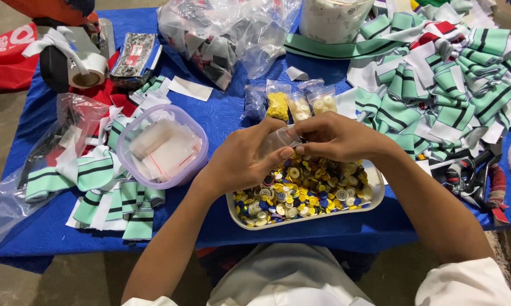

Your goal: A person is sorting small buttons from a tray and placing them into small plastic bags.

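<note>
Your left hand (249,156) and your right hand (332,136) meet just above the tray (374,195). Both hands pinch one small clear bag (283,136) between fingers and thumbs. The little bag sits right over the heap of buttons (306,190), which are yellow, white and blue and fill the shallow metal tray.

Just behind your hands, small clear packets (300,102) lie in a row on the blue desk (221,116). One holds yellow bits and the others hold pale round buttons. To your left a round see-through tub (162,144) holds more flat clear bags with thin red strips. Behind it lies a dark speckled packet with a small red and white label (133,54). A big crumpled clear bag (221,34) with dark and white cloth inside sits at the back. A red bag with white letters (9,51) hangs off the far left corner.

A big pile of green, white and black striped cloth (442,79) fills the right side. More striped pieces (105,192) lie on the left. A roll of white tape (88,71) sits near the back left.
</note>
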